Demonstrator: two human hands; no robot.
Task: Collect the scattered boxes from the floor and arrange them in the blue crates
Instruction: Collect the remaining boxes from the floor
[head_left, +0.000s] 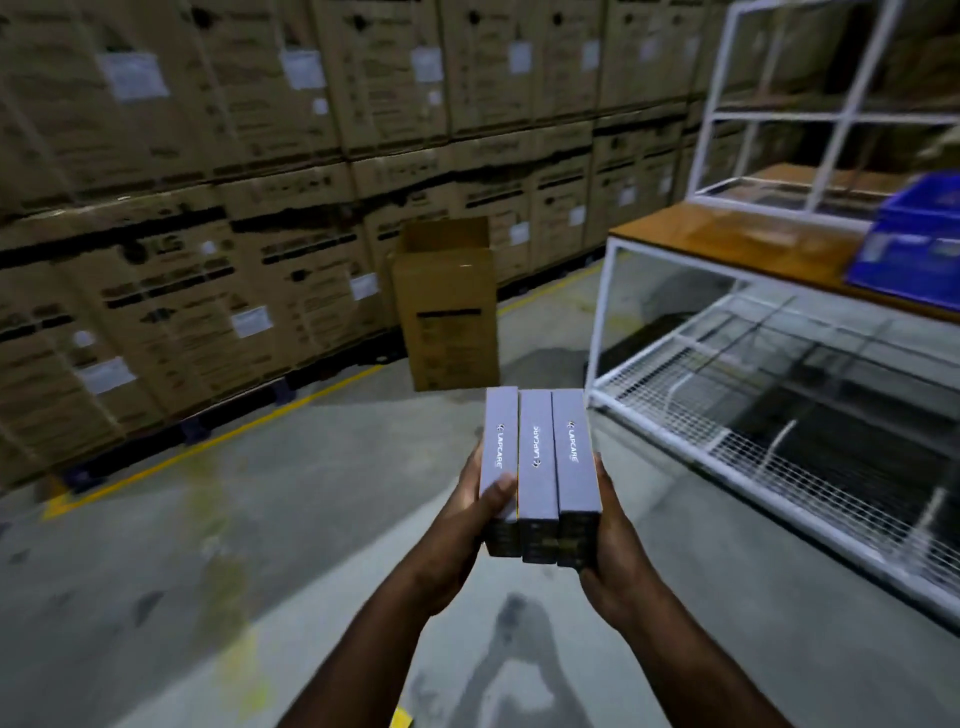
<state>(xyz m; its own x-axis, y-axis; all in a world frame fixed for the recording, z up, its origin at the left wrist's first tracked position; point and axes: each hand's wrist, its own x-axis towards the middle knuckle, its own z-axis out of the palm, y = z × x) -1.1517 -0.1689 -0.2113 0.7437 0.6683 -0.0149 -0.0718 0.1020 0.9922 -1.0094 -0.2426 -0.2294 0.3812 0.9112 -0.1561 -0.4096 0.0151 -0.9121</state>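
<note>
Three slim grey boxes (540, 467), side by side and marked LAPCARE, are carried above a warehouse floor (260, 519).

The left hand (467, 525) grips the stack's left side, thumb curled over the top; the right hand (613, 540) clasps the right side. A blue crate (914, 244), its contents too blurred to tell, sits on the white-framed bench (737, 234) at right. An open brown carton (447, 306) stands before stacked cartons (208, 182).

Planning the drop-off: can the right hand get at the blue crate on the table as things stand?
Probably not yet. The right hand and left hand both grip the three grey boxes, and the blue crate sits well off to the right on the table. Nothing blocks the way.
</note>
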